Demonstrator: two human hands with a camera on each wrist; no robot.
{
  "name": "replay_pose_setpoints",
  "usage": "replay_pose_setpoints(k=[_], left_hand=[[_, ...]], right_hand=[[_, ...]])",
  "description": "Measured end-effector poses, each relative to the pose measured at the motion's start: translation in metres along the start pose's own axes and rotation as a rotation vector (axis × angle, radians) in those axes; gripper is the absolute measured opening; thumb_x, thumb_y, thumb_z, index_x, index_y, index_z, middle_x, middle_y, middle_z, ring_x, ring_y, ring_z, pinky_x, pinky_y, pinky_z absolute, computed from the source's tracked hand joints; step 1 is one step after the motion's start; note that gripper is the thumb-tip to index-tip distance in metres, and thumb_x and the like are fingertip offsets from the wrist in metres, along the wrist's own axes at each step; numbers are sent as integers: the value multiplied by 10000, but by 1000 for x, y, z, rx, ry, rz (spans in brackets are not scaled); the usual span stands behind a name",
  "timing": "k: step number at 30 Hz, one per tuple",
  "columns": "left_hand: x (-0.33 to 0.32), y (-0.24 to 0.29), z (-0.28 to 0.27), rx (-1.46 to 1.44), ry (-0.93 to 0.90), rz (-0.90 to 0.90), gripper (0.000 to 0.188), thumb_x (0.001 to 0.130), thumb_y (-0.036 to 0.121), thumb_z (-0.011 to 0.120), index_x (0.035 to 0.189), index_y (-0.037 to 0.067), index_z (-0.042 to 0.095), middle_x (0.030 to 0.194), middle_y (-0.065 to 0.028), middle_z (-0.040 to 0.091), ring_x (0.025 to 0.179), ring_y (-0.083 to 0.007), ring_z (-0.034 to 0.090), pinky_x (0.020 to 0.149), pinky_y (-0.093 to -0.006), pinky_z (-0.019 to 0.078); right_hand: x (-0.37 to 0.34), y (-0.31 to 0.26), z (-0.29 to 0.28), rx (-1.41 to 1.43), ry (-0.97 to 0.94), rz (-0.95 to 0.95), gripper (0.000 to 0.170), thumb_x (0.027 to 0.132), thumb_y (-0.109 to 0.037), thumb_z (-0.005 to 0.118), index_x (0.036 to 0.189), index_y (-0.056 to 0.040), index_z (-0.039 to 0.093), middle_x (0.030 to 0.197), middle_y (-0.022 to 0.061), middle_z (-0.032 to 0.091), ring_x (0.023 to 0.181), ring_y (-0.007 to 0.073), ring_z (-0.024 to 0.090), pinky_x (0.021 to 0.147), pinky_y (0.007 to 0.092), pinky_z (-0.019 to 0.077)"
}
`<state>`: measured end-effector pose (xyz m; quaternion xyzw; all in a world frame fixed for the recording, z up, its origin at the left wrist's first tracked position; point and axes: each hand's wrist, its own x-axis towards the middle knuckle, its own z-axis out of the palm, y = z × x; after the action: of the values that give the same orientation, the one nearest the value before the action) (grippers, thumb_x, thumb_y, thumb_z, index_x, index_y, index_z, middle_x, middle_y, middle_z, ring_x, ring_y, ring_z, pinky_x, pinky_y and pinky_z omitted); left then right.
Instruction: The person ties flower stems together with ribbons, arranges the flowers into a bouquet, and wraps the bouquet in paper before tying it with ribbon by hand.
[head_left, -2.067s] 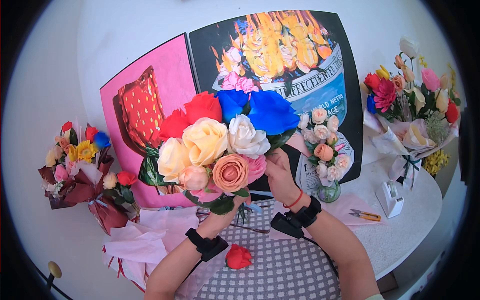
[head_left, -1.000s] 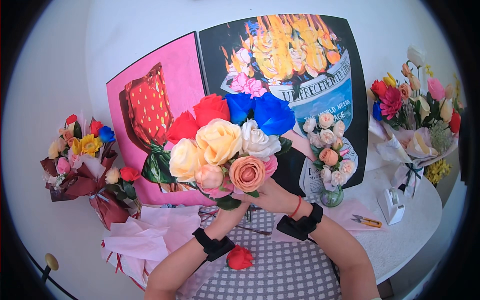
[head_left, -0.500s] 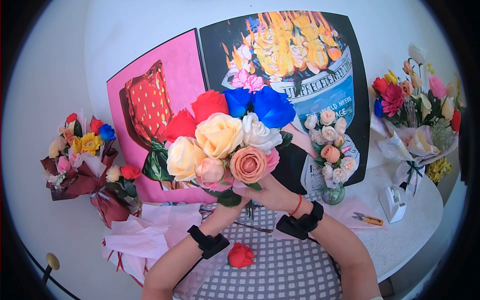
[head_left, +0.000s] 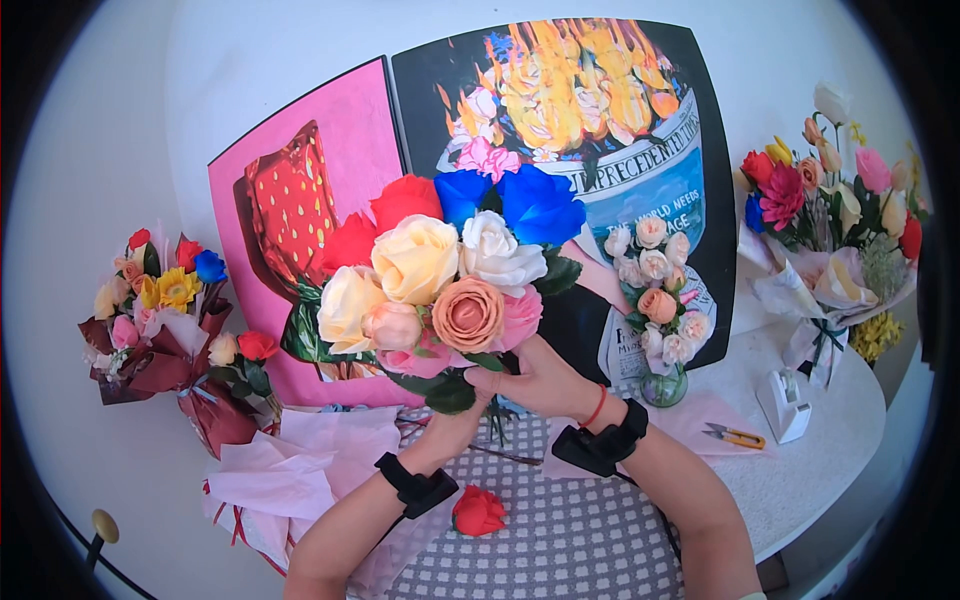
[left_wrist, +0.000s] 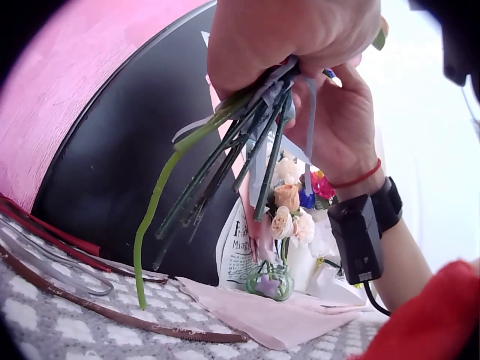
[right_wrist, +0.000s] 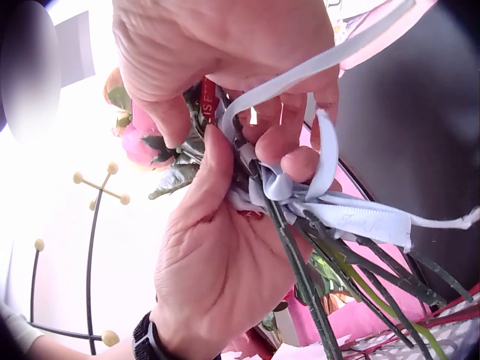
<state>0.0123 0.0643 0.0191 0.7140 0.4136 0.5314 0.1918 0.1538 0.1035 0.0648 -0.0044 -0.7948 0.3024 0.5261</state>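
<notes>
A bouquet of artificial roses (head_left: 468, 315), in red, blue, cream, white, peach and pink, is held upright in front of me. My left hand (head_left: 455, 430) grips its stems below the blooms. Over the same stems, my right hand (head_left: 545, 380) curls its fingers, with its thumb just under the leaves. In the right wrist view a pale blue ribbon (right_wrist: 322, 202) is tied round the dark green stems (right_wrist: 296, 277), and a bit of lettered red ribbon (right_wrist: 208, 101) shows between the hands. The stem ends (left_wrist: 206, 187) hang above the table; one bright green stem (left_wrist: 150, 217) reaches lowest.
A loose red rose head (head_left: 479, 511) lies on the checked cloth (head_left: 570, 530). Pink wrapping paper (head_left: 290, 470) is at left, near a wrapped bouquet (head_left: 205, 400). Snips (head_left: 735, 436), a tape dispenser (head_left: 785, 405), a small glass vase (head_left: 663, 388) and another bouquet (head_left: 830, 280) stand or lie at right.
My right hand has come down from the bouquet's right side to the stems beneath the blooms. The bouquet shifted right, then slightly back left. My left hand has kept its hold.
</notes>
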Motion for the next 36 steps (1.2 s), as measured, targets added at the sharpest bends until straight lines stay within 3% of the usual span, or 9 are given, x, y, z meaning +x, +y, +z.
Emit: replay_pose_setpoints(k=[3,5,15,18,24,28,31,33,36], left_hand=[[3,21,1,-137,-52,-37,376,921,362,391,911,13,531,818,-36,539,778,-121,484,708,-276,402],[6,6,-2,-193,-87,-60,372,921,360,393,886,20,538,808,-30,541,785,-115,487,712,-272,400],[7,15,0,-274,-102,-114,367,923,338,397,796,29,550,800,-17,541,772,-99,476,703,-259,390],[9,-6,-5,-207,-123,-91,277,907,347,434,964,82,491,887,-19,592,811,-106,563,705,-262,454],[12,0,-1,-262,-84,-104,340,922,344,388,807,64,543,768,24,526,716,-69,451,610,-224,362],[16,5,-2,-380,-74,-132,311,915,361,404,834,87,529,758,41,520,687,-51,431,571,-210,339],[16,3,-5,-322,-122,-164,319,895,389,439,962,84,499,847,-8,558,788,-93,538,680,-256,437],[16,4,-1,-319,-75,-129,316,906,386,419,821,98,520,747,55,515,663,-41,418,545,-209,330],[17,2,-1,-301,-82,-114,314,906,371,428,788,96,524,735,56,511,647,-41,413,529,-207,325]], right_hand=[[-1,-7,-8,43,-3,23,276,820,-208,575,984,11,544,780,32,559,574,54,449,496,223,375],[-2,-4,-14,400,-60,222,283,823,-180,554,1035,4,520,848,37,562,589,62,471,523,211,389],[-1,5,-12,311,54,192,145,845,-131,509,893,6,497,736,17,551,599,47,482,523,214,400],[0,2,-10,304,50,193,125,846,-102,502,914,3,510,730,12,552,589,44,488,505,205,394],[-1,0,-9,246,71,289,183,835,-91,535,987,6,504,760,19,559,564,38,485,459,197,390],[1,4,-8,279,128,191,247,823,-75,549,1042,-2,460,823,44,570,513,45,486,435,192,410],[1,7,-9,305,117,178,272,822,-65,546,1068,-16,440,837,53,572,506,51,498,419,192,414],[2,5,-9,320,103,185,276,824,-57,541,1076,-23,435,835,56,573,511,54,507,409,193,411],[3,1,-7,350,141,187,270,825,-36,528,1078,-19,436,820,61,571,510,56,512,398,196,410]])
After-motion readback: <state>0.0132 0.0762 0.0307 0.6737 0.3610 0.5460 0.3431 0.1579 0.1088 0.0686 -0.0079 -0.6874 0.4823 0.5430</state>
